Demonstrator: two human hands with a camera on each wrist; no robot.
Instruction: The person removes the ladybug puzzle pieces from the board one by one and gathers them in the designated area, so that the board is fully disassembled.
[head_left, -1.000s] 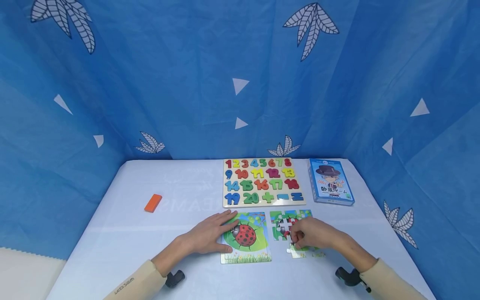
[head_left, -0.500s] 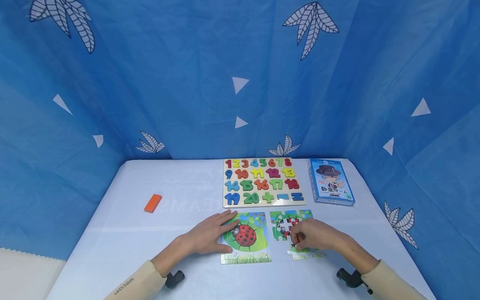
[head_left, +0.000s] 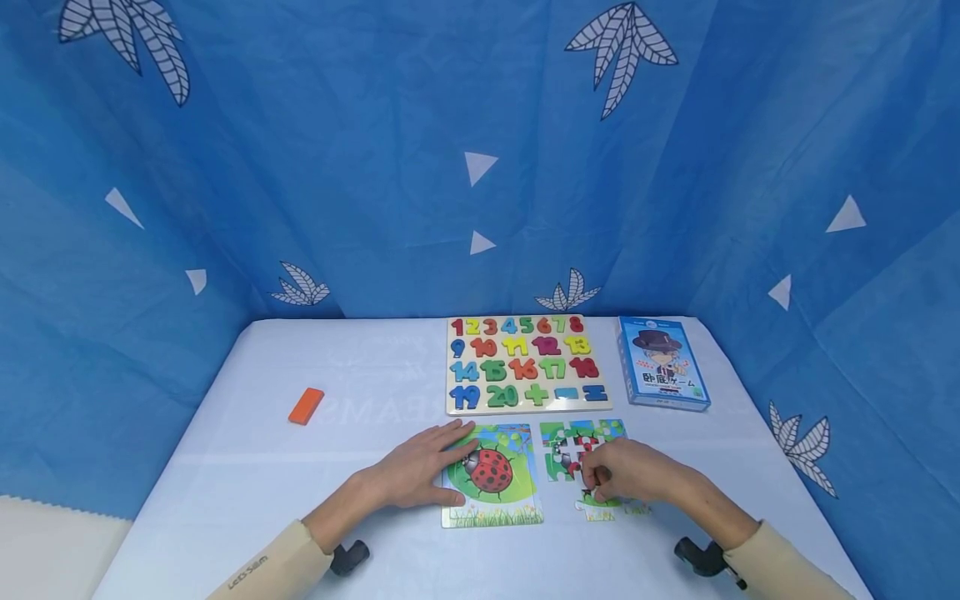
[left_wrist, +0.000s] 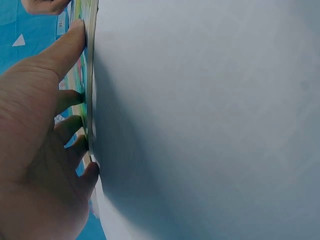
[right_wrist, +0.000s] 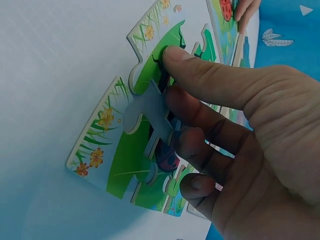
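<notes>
My left hand (head_left: 423, 468) rests on the left edge of a ladybug picture board (head_left: 491, 475), fingers spread; the left wrist view shows its fingertips along the board's edge. Right of that board lies a second ladybug picture, made of jigsaw pieces with gaps between them. My right hand (head_left: 626, 468) pinches a jigsaw piece (right_wrist: 149, 34) with grass and yellow flowers between thumb and index finger, at the picture's near side. Beside it, the right wrist view shows a corner piece (right_wrist: 102, 122) with orange flowers, apart from the held one. The right hand hides some of the pieces.
Behind the boards lies a number board (head_left: 528, 364) with coloured numerals. A blue card box (head_left: 663, 363) is to its right. An orange block (head_left: 307, 406) lies at the left on the white table (head_left: 360, 358). Blue curtains (head_left: 360, 167) hang behind and at both sides.
The held jigsaw piece has slid slightly towards me and to the right, with my right hand shifting a little. My left hand has stayed in place on the board.
</notes>
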